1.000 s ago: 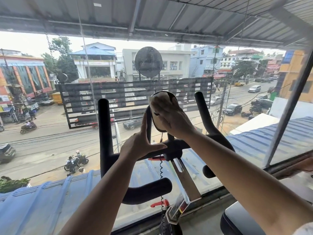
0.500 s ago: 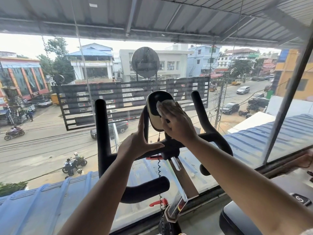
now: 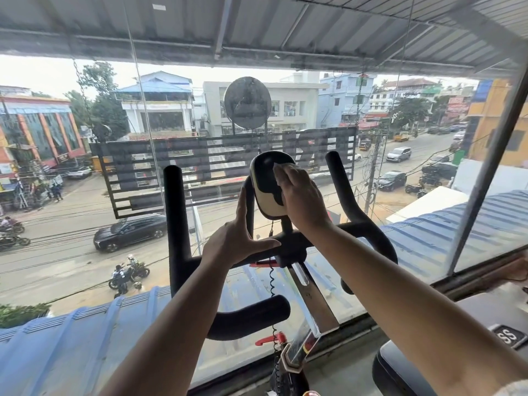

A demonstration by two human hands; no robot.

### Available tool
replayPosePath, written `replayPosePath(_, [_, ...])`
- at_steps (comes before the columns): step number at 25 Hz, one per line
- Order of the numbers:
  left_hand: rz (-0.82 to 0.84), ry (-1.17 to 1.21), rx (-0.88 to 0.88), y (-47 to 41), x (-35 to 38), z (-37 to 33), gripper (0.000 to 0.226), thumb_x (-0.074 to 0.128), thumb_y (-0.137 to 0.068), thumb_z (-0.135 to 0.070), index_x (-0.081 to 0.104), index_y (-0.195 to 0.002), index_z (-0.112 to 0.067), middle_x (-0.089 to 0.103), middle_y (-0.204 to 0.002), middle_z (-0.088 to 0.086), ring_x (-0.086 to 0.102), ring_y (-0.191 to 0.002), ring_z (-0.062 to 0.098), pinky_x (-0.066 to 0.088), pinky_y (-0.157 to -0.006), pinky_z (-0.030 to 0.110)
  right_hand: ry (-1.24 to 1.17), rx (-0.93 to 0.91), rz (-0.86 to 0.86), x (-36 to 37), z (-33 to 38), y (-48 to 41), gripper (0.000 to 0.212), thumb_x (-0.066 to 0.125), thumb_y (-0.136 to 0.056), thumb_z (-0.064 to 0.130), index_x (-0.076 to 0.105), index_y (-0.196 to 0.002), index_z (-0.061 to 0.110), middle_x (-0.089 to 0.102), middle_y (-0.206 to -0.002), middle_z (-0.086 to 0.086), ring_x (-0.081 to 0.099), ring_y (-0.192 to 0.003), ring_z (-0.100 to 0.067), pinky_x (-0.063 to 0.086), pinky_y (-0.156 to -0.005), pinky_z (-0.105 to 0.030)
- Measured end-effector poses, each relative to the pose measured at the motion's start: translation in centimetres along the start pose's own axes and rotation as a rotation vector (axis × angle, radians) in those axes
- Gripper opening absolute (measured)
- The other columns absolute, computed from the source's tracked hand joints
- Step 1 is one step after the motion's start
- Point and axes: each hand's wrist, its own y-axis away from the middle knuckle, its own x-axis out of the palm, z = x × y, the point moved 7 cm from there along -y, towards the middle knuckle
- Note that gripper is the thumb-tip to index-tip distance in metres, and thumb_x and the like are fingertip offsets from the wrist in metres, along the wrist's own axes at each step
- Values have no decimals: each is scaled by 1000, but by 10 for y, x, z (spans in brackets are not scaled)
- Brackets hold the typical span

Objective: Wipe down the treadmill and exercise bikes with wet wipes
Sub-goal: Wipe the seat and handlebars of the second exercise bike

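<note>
An exercise bike's black handlebars point(image 3: 175, 212) stand before a glass wall, with an oval black-and-cream console point(image 3: 267, 181) at their centre. My right hand point(image 3: 303, 201) presses a white wet wipe point(image 3: 281, 168) flat against the console's right side; only the wipe's top edge shows above my fingers. My left hand point(image 3: 237, 241) is spread open, thumb out along the crossbar and fingers pointing up beside the console's left edge and the inner handlebar loop.
A chrome stem point(image 3: 311, 298) with red levers and a coiled cable drops from the crossbar. The glass wall point(image 3: 143, 138) is just behind the bars. A grey machine part point(image 3: 491, 332) lies at the lower right.
My right hand with the wipe has slid from the console's top down and to the right side, uncovering its dark face. My left hand has stayed in place.
</note>
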Motion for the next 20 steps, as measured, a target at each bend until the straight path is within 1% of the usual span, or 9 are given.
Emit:
replayPosePath(3, [-3,0,5,0,-1,-1,137,73,-64,-73,-37,-142,-44,60,-69,6,63,-64,29,58,-67,44,16,93,30,-3,-8,0,42,64,-79,-2,62,-121,0,63,-108,-15,60,-98,-32,55,-82,-41])
replayPosePath(5, [3,3,4,1,-1,-1,137,73,-64,-73,-37,-141,-44,60,-67,5,62,-62,27,58,-66,44,-233,292,-40,-12,-19,-9,18,58,-84,2,68,-99,-1,64,-94,-16,61,-91,-33,54,-79,-43])
replayPosePath(7, [2,5,8,2,-2,-2,137,73,-64,-72,-37,-141,-45,61,-67,5,62,-61,26,58,-65,43,-443,401,-206,-26,-28,-12,18,53,-86,1,69,-94,-1,66,-92,-15,61,-91,-28,52,-84,-41])
replayPosePath(8, [3,2,7,2,-2,-2,137,73,-65,-72,-37,-141,-45,61,-68,5,62,-61,25,58,-64,43,-448,334,-244,-30,-24,-13,23,51,-86,0,68,-101,0,66,-98,-14,60,-96,-25,50,-90,-35])
replayPosePath(10, [2,1,1,3,-3,-4,137,73,-65,-72,-37,-141,-44,60,-67,3,60,-59,22,57,-62,39,-382,6,-128,-23,4,-15,36,49,-86,1,63,-119,2,64,-117,-13,53,-113,-21,39,-102,-25])
replayPosePath(12, [14,-18,-13,3,-3,-6,136,72,-66,-73,-35,-144,-41,56,-65,-2,57,-57,16,51,-57,33,-245,-297,55,-4,33,-9,37,48,-89,8,62,-124,5,60,-129,-10,48,-128,-23,36,-111,-34])
replayPosePath(13, [19,-37,-16,3,-3,-6,136,71,-66,-74,-34,-145,-38,53,-65,-5,54,-56,13,47,-56,31,-191,-364,102,5,41,-9,38,45,-90,14,64,-122,5,59,-131,-9,46,-132,-24,34,-113,-39])
replayPosePath(17, [4,-36,-17,1,-4,-5,137,70,-64,-77,-34,-145,-39,49,-61,-9,51,-55,9,50,-55,31,-103,-239,270,23,38,-40,51,31,-89,33,64,-121,11,57,-134,-6,38,-137,-23,22,-116,-45])
replayPosePath(20, [13,-41,-25,3,-3,-3,137,71,-65,-75,-34,-145,-40,51,-60,-5,54,-56,15,48,-54,31,-135,12,305,26,18,-60,45,28,-98,35,61,-121,15,58,-129,-4,44,-128,-23,23,-112,-38])
